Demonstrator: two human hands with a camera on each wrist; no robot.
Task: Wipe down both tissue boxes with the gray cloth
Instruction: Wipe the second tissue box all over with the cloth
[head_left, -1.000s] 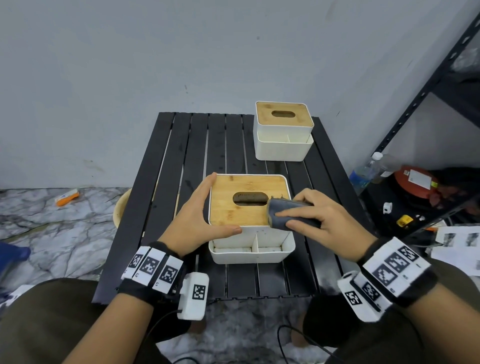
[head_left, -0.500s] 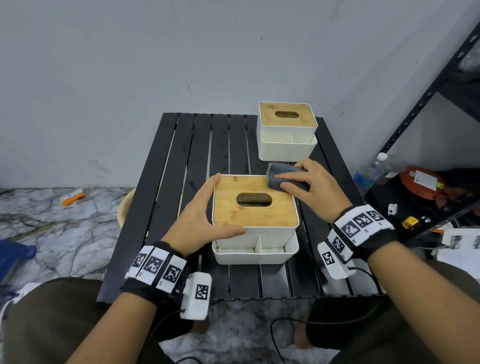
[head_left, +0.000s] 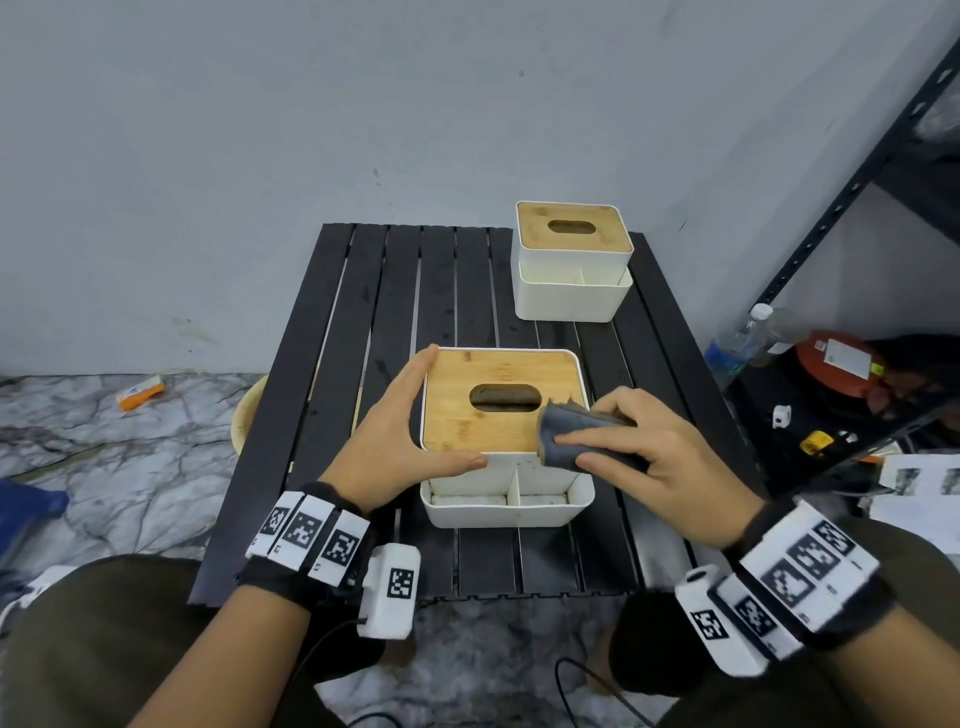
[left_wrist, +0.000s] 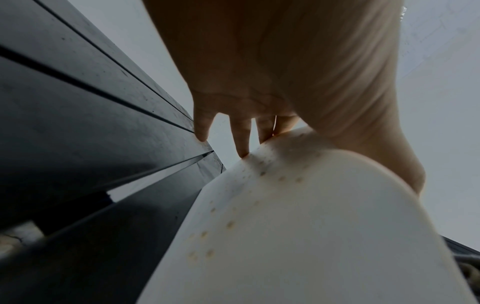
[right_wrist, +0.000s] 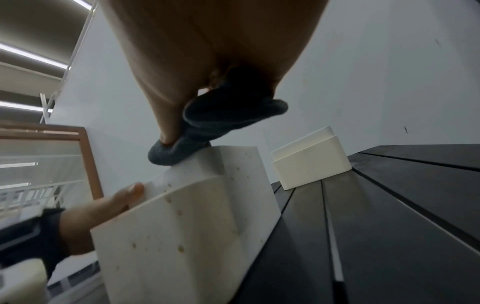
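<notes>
the gray cloth (head_left: 566, 434) is sitting folded under the right hand (head_left: 644, 457), whose fingers and thumb are curling round it and pressing it onto the near right corner of the near tissue box (head_left: 498, 410), where the bamboo lid (head_left: 467, 426) is meeting the white wall. in the right wrist view the cloth (right_wrist: 207, 131) is bulging out past the fingertips and touching the top edge of that box (right_wrist: 187, 216), whose white side is showing small brown specks. the left hand (head_left: 400, 447) is bracing the opposite side of the same box, fingers lying straight along its left wall and thumb lying across the near face just below the lid; it is gripping nothing else. the left wrist view is showing those fingers (left_wrist: 241, 135) spread against the box's curved white corner (left_wrist: 298, 216). the far tissue box (head_left: 571, 265) is standing well beyond the right hand, apart from both hands, on the black slatted table (head_left: 457, 291). right of the right hand, off the table, a plastic bottle (head_left: 737, 343) is standing beside a black metal shelf (head_left: 852, 192).
</notes>
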